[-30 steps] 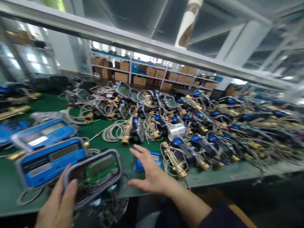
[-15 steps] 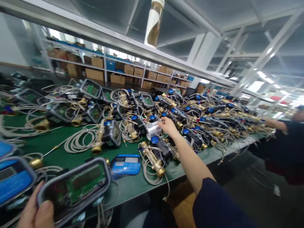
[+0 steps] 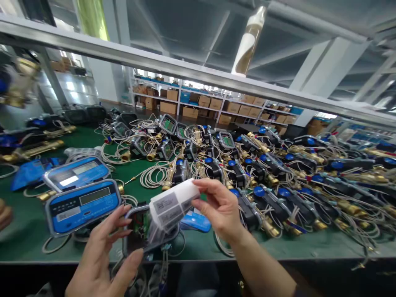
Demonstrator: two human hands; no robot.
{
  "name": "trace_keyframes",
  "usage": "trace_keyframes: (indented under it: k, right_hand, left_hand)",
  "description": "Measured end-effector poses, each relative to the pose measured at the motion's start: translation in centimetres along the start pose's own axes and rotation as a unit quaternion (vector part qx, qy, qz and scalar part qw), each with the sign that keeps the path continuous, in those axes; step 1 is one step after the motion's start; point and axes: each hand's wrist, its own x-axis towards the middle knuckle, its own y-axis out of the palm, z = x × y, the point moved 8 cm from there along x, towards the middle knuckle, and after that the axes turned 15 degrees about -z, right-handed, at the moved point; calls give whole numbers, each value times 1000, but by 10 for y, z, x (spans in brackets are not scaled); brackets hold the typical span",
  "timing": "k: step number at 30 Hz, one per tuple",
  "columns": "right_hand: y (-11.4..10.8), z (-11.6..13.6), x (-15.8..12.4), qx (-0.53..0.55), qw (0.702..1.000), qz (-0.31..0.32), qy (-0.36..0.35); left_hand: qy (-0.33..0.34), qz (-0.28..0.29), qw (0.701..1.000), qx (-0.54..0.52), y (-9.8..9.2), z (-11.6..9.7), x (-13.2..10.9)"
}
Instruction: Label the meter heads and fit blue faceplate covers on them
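My right hand pinches a roll of printed labels, white backing with grey label panels, over the uncovered meter. Part of that meter's green circuit board shows; the labels hide the rest. At the meter's left edge is my left hand, fingers spread and gripping nothing; whether a fingertip touches the housing I cannot tell. A blue-faced meter with a grey display lies just beyond my left hand, another blue-faced meter behind it. Partly under the label roll lies a blue faceplate.
Many meters with brass fittings and coiled cables crowd the green table. Another person's hand shows at the left edge. A metal rail crosses above, with a bottle on it. Boxed shelves stand behind.
My right hand has brought the label roll from among the meters to above the uncovered meter. My left hand has loosened from that meter's housing. The view has swung left.
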Motion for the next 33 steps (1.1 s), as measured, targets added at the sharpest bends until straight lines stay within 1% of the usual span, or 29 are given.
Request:
trace_keyframes:
  k: [1,3,5,6,7,8,10,12,13,14,16,18,21,23,26,27,29,31,33]
  right_hand:
    - [12,-5,-7,20,999,17,25]
    - [32,-18,-21,49,995,46,73]
    - [47,-28,-32,72,989,69,112]
    - [52,-31,-35,75,987,74,119]
    - [56,-31,-37,65,989,77,112]
    - [58,-27,-37,40,993,75,87]
    - [60,-12,-35,-31,997,65,-2]
    - [65,4,-33,-90,990,71,-84]
    - [69,10,-33,-104,985,83,-109]
    - [73,13,-33,-112,981,97,-124]
    - [80,13,-34,-123,977,119,-131]
    - [84,9,-34,-125,977,126,-118]
    - [86,2,-33,-111,983,119,-83]
    - [87,-1,-32,-102,986,114,-64]
    - [88,-2,-32,-99,988,104,-61]
    - [88,-2,-31,-99,988,98,-72]
    - [88,3,-32,-109,983,82,-126]
    - [88,11,-36,-131,967,68,-209]
    - [89,17,-41,-151,943,50,-291]
  left_hand:
    - [-17,19,1000,-12,3,-6,0]
    - [-72,41,996,-35,4,-7,0]
    - [-134,38,989,-47,1,1,0]
    - [-158,33,986,-48,-1,5,-1]
    - [-175,26,983,-46,-3,8,-1]
    - [-186,15,981,-44,-5,10,-2]
    - [-191,-14,981,-41,-8,9,-2]
    - [-178,-43,982,-34,-12,6,-2]
    - [-170,-49,984,-24,-14,5,-2]
    - [-160,-52,986,-10,-15,4,-3]
    - [-145,-50,988,15,-17,7,-3]
    - [-137,-47,989,42,-19,11,-3]
    - [-133,-55,987,73,-22,14,-3]
    - [-140,-60,987,49,-21,11,-3]
    - [-174,-47,983,-38,-13,7,-4]
    - [-189,-42,979,-62,-11,8,-4]
    - [-223,-40,969,-102,-8,10,-5]
    - [-256,-42,955,-141,-6,14,-5]
    - [-284,-40,942,-175,-4,17,-5]
